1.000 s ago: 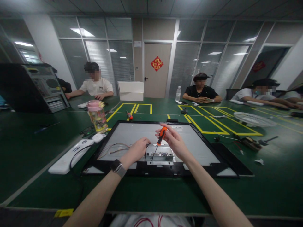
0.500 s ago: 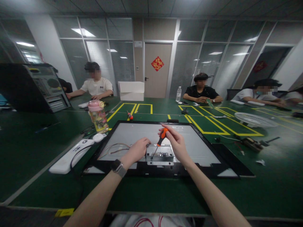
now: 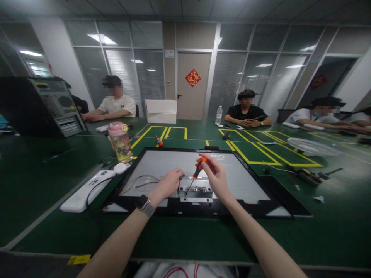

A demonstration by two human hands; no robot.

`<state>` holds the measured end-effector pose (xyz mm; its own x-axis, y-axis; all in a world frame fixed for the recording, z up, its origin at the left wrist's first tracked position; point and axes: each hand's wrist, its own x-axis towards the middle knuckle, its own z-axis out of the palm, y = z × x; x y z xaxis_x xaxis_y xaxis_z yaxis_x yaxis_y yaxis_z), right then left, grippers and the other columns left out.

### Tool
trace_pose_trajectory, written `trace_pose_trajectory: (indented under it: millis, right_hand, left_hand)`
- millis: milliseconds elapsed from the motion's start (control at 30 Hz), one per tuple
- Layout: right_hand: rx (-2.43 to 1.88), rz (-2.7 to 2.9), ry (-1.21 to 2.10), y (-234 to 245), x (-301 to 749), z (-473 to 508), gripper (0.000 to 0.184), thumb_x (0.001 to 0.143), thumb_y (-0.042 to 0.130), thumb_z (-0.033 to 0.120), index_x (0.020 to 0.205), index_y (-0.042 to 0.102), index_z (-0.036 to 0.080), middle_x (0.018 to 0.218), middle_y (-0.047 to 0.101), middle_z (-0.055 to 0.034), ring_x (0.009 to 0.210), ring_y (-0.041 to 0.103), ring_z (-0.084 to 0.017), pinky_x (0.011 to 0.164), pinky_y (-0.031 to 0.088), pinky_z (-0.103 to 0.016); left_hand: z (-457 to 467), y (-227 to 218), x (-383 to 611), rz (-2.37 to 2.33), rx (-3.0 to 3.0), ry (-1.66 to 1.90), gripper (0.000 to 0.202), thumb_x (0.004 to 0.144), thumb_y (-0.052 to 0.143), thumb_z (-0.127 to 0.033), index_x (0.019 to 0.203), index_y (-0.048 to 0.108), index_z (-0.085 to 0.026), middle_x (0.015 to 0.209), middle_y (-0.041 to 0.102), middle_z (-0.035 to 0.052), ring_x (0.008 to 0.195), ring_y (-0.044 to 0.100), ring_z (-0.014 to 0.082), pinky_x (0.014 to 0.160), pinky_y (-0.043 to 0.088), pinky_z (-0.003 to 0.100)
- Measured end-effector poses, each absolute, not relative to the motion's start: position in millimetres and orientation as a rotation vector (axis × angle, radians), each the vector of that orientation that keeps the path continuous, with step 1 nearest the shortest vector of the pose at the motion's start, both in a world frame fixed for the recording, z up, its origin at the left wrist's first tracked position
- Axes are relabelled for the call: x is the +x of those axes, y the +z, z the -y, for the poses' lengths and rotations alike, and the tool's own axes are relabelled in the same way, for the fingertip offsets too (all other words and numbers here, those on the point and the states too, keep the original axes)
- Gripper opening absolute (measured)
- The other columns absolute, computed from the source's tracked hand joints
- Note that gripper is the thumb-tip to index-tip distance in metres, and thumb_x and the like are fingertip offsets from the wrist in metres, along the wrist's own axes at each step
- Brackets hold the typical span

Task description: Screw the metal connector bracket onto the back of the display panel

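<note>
An orange-and-black screwdriver (image 3: 198,168) is in my right hand (image 3: 216,175), its fingers closed around the handle. The shaft slants down to the left, its tip at the lower left of a silver metal bracket (image 3: 205,184). My left hand (image 3: 171,182), with a watch (image 3: 145,204) on the wrist, holds the bracket's left edge, fingers curled; the fingertips are partly hidden. The bracket lies on the front middle of a flat screen panel (image 3: 246,177) with a grey back and black frame. Thin wires (image 3: 139,180) run across the panel beside my left hand.
Left of the panel are a white power strip (image 3: 84,193) and a pink-lidded bottle (image 3: 120,143). A black computer case (image 3: 31,108) stands farther left. A black slab (image 3: 285,195) lies at the panel's right, with tools (image 3: 311,177) beyond. Several people sit across the green table (image 3: 179,235).
The screwdriver handle has turned slightly in my right hand, its tip staying at the bracket. My left hand keeps its place. Across the table, one person's green board has dropped from sight.
</note>
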<state>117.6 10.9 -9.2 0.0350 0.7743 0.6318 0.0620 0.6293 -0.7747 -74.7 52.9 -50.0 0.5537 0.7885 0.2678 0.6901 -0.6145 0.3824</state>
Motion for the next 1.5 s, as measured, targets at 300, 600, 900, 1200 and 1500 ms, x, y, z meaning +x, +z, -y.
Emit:
trace_pose_trajectory:
  millis: [300, 600, 900, 1200, 1500]
  right_hand:
    - [-0.747, 1.535, 0.531, -14.8, 114.6, -10.9, 0.036, 0.092, 0.051, 0.03, 0.127, 0.052, 0.026, 0.096, 0.064, -0.0045, 0.076, 0.064, -0.017, 0.074, 0.054, -0.036]
    - [-0.914, 1.301, 0.115, -15.0, 125.0, -17.1, 0.026, 0.087, 0.058, 0.029, 0.112, 0.061, 0.025, 0.088, 0.053, -0.0021, 0.07, 0.052, -0.015, 0.06, 0.047, -0.028]
    - [-0.952, 1.398, -0.001, -15.5, 124.7, -14.5, 0.02, 0.087, 0.057, 0.028, 0.107, 0.062, 0.024, 0.088, 0.054, -0.0033, 0.071, 0.053, -0.016, 0.056, 0.045, -0.028]
    - [-0.94, 1.427, -0.015, -17.8, 124.1, -16.0, 0.019, 0.087, 0.057, 0.026, 0.105, 0.063, 0.024, 0.086, 0.054, -0.0034, 0.072, 0.053, -0.016, 0.057, 0.045, -0.029]
    - [-0.961, 1.387, -0.049, -17.2, 125.2, -14.9, 0.017, 0.087, 0.058, 0.027, 0.104, 0.061, 0.024, 0.086, 0.054, -0.0029, 0.072, 0.053, -0.016, 0.057, 0.045, -0.028]
  left_hand:
    - [-52.4, -48.7, -74.6, -1.255, 2.54, 0.596, 0.037, 0.085, 0.035, -0.003, 0.107, 0.06, -0.017, 0.112, 0.06, 0.008, 0.103, 0.057, 0.0174, 0.096, 0.043, 0.03]
    - [-56.0, -52.3, -74.6, -1.241, 2.555, 0.607, 0.038, 0.082, 0.036, 0.0, 0.105, 0.061, -0.016, 0.11, 0.061, 0.0083, 0.104, 0.057, 0.0177, 0.097, 0.043, 0.03]
    - [-55.4, -52.1, -75.9, -1.244, 2.544, 0.61, 0.038, 0.083, 0.036, -0.002, 0.107, 0.06, -0.017, 0.112, 0.06, 0.0084, 0.104, 0.058, 0.0176, 0.096, 0.043, 0.031]
    - [-58.6, -55.3, -76.1, -1.248, 2.541, 0.604, 0.037, 0.084, 0.036, -0.003, 0.107, 0.061, -0.017, 0.112, 0.06, 0.008, 0.104, 0.057, 0.0178, 0.097, 0.043, 0.031]
    - [-56.0, -53.3, -75.2, -1.242, 2.545, 0.61, 0.038, 0.084, 0.035, -0.002, 0.107, 0.06, -0.017, 0.112, 0.06, 0.0081, 0.104, 0.057, 0.0176, 0.096, 0.043, 0.031]
